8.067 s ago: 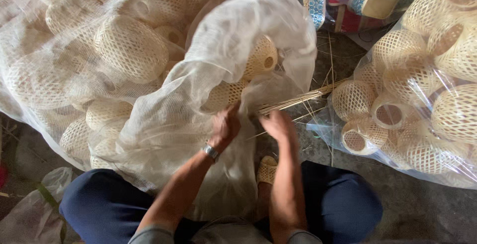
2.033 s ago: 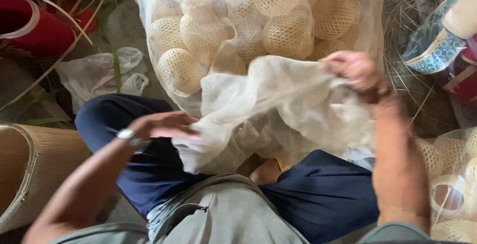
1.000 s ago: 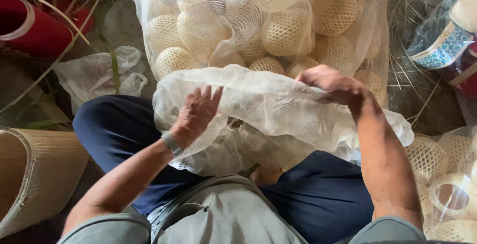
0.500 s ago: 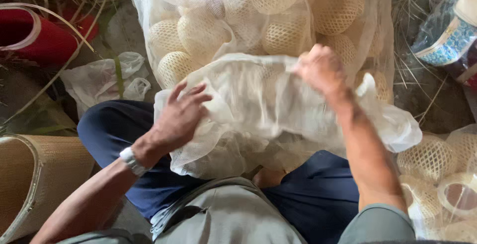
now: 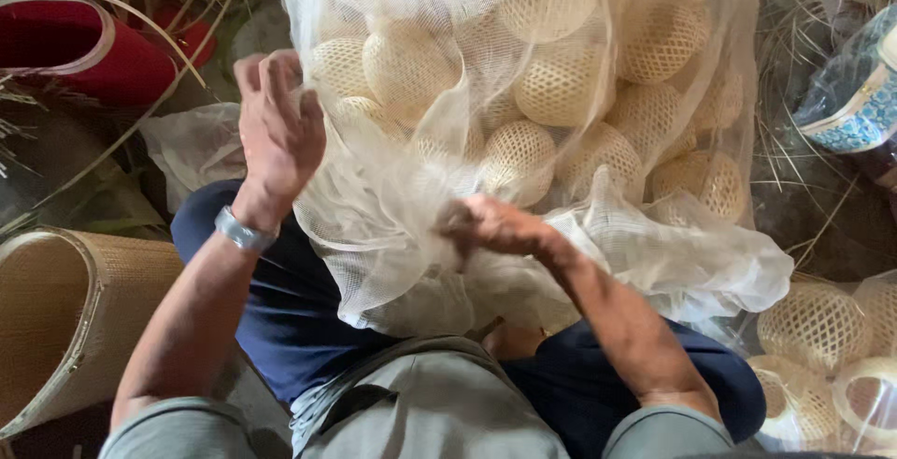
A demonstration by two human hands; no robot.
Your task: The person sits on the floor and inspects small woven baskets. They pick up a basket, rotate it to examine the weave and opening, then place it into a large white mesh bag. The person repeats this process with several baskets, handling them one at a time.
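A big white mesh bag (image 5: 392, 225) stuffed with several round woven wicker balls (image 5: 561, 85) leans against my knees. My left hand (image 5: 277, 127) is raised at the bag's left side, fingers closed on a fold of the mesh. My right hand (image 5: 491, 225) is lower, at the middle, pinching a gathered bunch of the loose mesh. The slack end of the bag drapes over my lap and spills to the right. A metal watch sits on my left wrist.
A tall woven basket (image 5: 65, 319) lies on its side at the lower left. A red container (image 5: 84, 48) stands at the upper left beside a crumpled plastic bag (image 5: 192, 146). More wicker balls in a clear bag (image 5: 822, 328) sit at the lower right. Straw litters the ground.
My left hand has risen along the bag's left edge, lifting the mesh. My right hand dropped from the top of the fold to the middle and bunched the netting.
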